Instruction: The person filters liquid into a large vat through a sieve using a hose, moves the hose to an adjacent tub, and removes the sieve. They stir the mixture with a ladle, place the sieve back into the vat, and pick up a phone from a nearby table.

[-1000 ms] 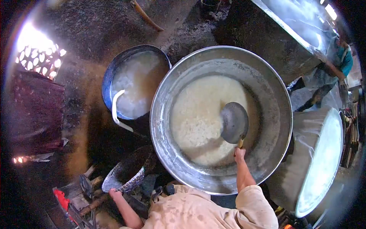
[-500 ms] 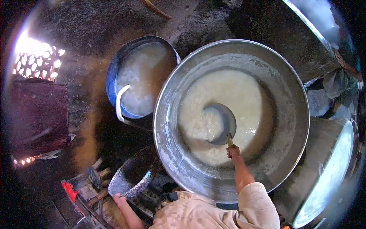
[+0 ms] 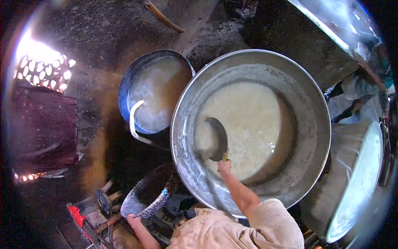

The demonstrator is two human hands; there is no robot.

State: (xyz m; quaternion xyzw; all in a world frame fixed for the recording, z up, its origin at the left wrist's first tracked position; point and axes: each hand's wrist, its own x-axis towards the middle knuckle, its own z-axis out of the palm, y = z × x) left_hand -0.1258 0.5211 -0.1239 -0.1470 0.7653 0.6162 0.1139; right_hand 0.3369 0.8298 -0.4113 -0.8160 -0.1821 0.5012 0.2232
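My right hand (image 3: 224, 167) is closed around the short handle of a large, round-bowled ladle (image 3: 221, 139). Its bowl is tilted, partly in the pale, cloudy liquid (image 3: 248, 108), near the left side of a big metal pot (image 3: 309, 112). Down at the lower left, my left hand (image 3: 132, 219) grips the edge of a basket-like container (image 3: 155, 205) with a mottled grey rim and dark inside. This container leans open beside the big pot; its contents are too dark to make out.
A blue pot (image 3: 123, 97) with a white handle (image 3: 133, 118) holds steaming, cloudy liquid, close to the big pot's left. Pieces of wood (image 3: 108, 220) lie at lower left. On the right stands a large pale-topped vessel (image 3: 358, 182); another person's arm (image 3: 371, 74) shows at upper right.
The ladle has moved left across the liquid, and its bowl has tipped more on edge. My left hand stays on the container's rim. The view has shifted slightly.
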